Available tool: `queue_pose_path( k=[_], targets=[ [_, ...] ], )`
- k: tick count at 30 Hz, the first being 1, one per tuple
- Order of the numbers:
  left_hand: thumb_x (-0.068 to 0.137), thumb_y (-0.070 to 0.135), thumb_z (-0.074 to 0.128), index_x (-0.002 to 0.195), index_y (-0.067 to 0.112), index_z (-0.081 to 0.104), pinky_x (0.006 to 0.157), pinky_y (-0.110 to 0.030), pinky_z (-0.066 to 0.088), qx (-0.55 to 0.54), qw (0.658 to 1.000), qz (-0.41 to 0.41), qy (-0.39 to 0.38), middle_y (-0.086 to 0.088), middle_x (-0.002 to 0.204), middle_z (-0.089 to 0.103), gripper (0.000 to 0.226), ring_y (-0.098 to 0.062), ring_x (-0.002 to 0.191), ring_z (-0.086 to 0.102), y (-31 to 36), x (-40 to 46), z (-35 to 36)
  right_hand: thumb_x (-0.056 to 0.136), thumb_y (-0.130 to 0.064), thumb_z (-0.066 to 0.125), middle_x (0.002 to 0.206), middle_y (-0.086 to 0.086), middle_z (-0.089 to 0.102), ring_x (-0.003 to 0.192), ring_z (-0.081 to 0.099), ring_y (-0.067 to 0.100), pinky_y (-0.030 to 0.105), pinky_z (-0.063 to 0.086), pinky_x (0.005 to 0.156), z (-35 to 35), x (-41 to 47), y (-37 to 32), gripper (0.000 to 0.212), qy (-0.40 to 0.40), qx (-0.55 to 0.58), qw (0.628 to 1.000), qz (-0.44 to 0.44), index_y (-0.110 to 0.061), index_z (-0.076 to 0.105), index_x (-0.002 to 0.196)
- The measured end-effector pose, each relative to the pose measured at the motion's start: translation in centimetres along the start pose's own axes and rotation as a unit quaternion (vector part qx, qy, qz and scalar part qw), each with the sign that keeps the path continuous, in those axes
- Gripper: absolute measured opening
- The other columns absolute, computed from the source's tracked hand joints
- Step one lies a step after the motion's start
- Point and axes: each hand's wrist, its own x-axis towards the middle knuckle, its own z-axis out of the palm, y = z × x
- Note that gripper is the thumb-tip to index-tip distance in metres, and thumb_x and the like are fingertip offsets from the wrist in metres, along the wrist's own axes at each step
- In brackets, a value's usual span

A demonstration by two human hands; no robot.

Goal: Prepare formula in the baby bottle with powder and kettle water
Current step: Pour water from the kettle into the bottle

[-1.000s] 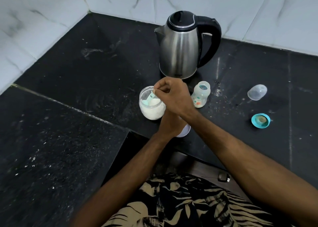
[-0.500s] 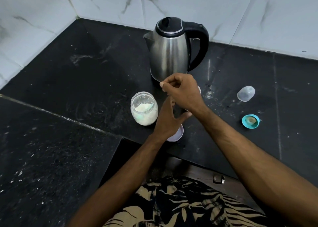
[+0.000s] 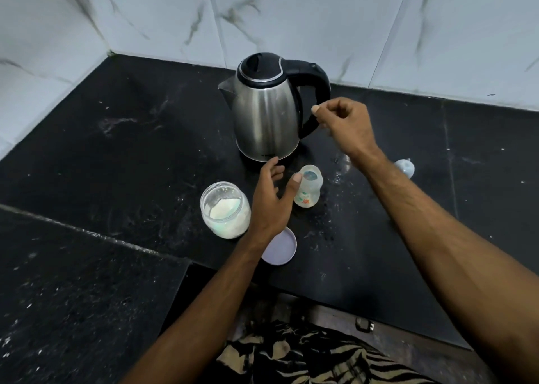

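Observation:
The steel kettle (image 3: 265,121) with its black lid and handle stands at the back of the black counter. In front of it the small baby bottle (image 3: 309,194) stands upright with its mouth uncovered. The glass jar of white powder (image 3: 224,211) stands uncovered to its left. Between jar and bottle my left hand (image 3: 269,203) hovers with spread fingers, its thumb tip by the bottle's rim. My right hand (image 3: 347,124) is raised beside the kettle's handle, fingers curled, with nothing visible in it.
The jar's pale lid (image 3: 281,249) lies behind my left wrist near the counter's front edge. A clear bottle cap (image 3: 405,168) lies at the right, partly behind my right forearm. White marble walls close the back and left. Powder specks dot the counter (image 3: 116,156).
My right hand left the jar, passed over the bottle and rose to the kettle's handle. My left hand let go of the jar and moved toward the bottle. The camera tilted up.

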Motion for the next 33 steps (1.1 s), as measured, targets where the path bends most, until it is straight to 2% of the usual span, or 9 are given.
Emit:
queue_pose_path(
  k=[3,6,9,12,16,21,26,29,33],
  targets=[
    [0.084,0.054,0.057,0.143,0.019,0.04,0.104,-0.039,0.047,-0.002,1.0,0.007,0.011,0.003,0.131,0.056,0.071,-0.008,0.121,0.055,0.3,0.5,0.2,0.085,-0.029,0.073,0.076,-0.007,0.062,0.07,0.054,0.005,0.019,0.048,0.068,-0.2,2.0,0.5,0.013,0.053,0.009,0.998,-0.019,-0.018,0.067,0.087],
    [0.08,0.063,0.054,0.143,0.018,0.04,0.104,-0.039,0.047,-0.005,1.0,0.006,0.016,0.005,0.13,0.057,0.078,-0.007,0.121,0.055,0.5,1.0,0.2,0.08,-0.041,0.074,0.087,-0.006,0.062,0.079,0.056,0.006,0.022,0.051,0.078,0.1,3.8,0.7,0.028,0.093,0.041,0.994,-0.029,-0.02,0.063,0.096],
    [0.081,0.063,0.053,0.143,0.019,0.04,0.104,-0.038,0.047,-0.005,1.0,0.004,0.019,0.007,0.129,0.057,0.077,-0.006,0.121,0.055,0.6,1.4,0.2,0.078,-0.055,0.072,0.104,-0.004,0.066,0.098,0.062,0.01,0.027,0.052,0.092,0.6,5.7,0.9,0.046,0.044,0.039,0.998,-0.022,-0.021,0.062,0.108],
    [0.086,0.054,0.054,0.143,0.019,0.04,0.105,-0.038,0.047,-0.006,1.0,-0.001,0.021,0.008,0.129,0.056,0.069,-0.005,0.121,0.055,0.6,1.6,0.3,0.079,-0.064,0.068,0.111,-0.005,0.067,0.106,0.062,0.012,0.03,0.05,0.095,1.1,7.0,0.9,0.053,-0.004,-0.003,1.0,-0.021,-0.023,0.062,0.113],
    [0.084,0.059,0.054,0.142,0.021,0.04,0.104,-0.036,0.047,-0.012,1.0,-0.005,0.023,0.009,0.128,0.057,0.071,-0.004,0.12,0.055,0.5,1.6,0.4,0.081,-0.067,0.063,0.094,-0.009,0.065,0.089,0.06,0.008,0.026,0.048,0.085,1.3,8.2,1.0,0.054,-0.019,-0.023,0.999,-0.025,-0.017,0.064,0.101],
    [0.079,0.065,0.051,0.142,0.023,0.04,0.105,-0.036,0.047,-0.012,1.0,-0.01,0.024,0.013,0.128,0.056,0.076,-0.002,0.12,0.055,0.4,1.8,0.6,0.075,-0.071,0.066,0.065,0.002,0.053,0.057,0.052,0.014,0.031,0.041,0.059,1.6,8.7,0.1,0.08,-0.066,-0.015,0.997,-0.036,0.008,0.058,0.083],
    [0.079,0.065,0.054,0.143,0.024,0.039,0.105,-0.037,0.047,-0.008,1.0,-0.019,0.018,0.013,0.13,0.056,0.078,-0.002,0.122,0.054,0.3,1.7,0.7,0.084,-0.057,0.068,0.047,0.008,0.052,0.045,0.048,0.015,0.025,0.038,0.053,1.1,8.6,-0.2,0.069,-0.105,-0.009,0.994,-0.042,0.006,0.056,0.059],
    [0.077,0.065,0.057,0.144,0.025,0.039,0.105,-0.038,0.047,-0.003,1.0,-0.023,0.013,0.014,0.131,0.055,0.08,0.001,0.122,0.053,0.1,1.4,1.0,0.084,-0.053,0.071,0.043,0.008,0.047,0.041,0.043,0.016,0.025,0.036,0.049,1.5,8.6,0.2,0.061,-0.078,0.019,0.996,-0.045,-0.004,0.053,0.053],
    [0.076,0.065,0.059,0.145,0.025,0.039,0.106,-0.038,0.046,0.005,1.0,-0.025,0.018,0.012,0.133,0.055,0.082,0.001,0.124,0.052,0.0,1.0,1.1,0.08,-0.055,0.073,0.041,0.007,0.045,0.038,0.04,0.016,0.026,0.033,0.046,2.0,8.4,0.6,0.062,-0.053,0.05,0.996,-0.049,-0.006,0.051,0.048]
  ],
)
